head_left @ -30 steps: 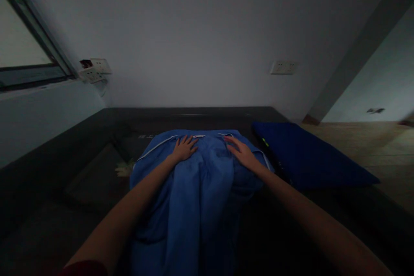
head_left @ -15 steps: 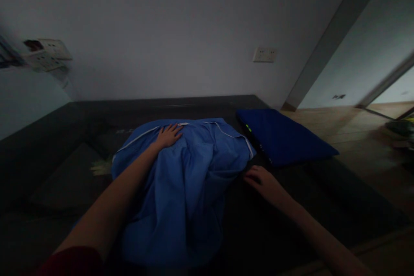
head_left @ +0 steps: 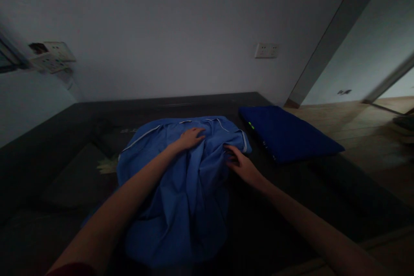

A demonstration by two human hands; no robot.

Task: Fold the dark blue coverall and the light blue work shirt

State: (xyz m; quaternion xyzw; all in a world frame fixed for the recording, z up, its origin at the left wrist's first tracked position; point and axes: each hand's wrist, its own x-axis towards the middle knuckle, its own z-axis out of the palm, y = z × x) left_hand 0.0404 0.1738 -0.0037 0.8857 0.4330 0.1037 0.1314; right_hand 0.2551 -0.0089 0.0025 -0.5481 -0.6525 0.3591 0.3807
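Observation:
A blue garment [head_left: 176, 207] with white piping lies rumpled on a dark surface, its lower part bunched in loose folds. My left hand [head_left: 190, 138] rests on its upper middle, fingers stretched out to the right over the cloth. At the garment's right side, my right hand [head_left: 242, 166] has its fingers curled on a fold of the cloth near the white-edged corner. The fingertips are partly lost in the dim light.
A folded dark-blue item [head_left: 291, 133] lies flat to the right, near the dark table's [head_left: 168, 102] back edge. A pale leaf-like object [head_left: 107, 165] is left of the garment. Wall sockets [head_left: 267, 50] sit above the table.
My left hand has slid right across the garment. My right hand has moved up and left from the surface onto the garment's right side, where the cloth is now drawn inward.

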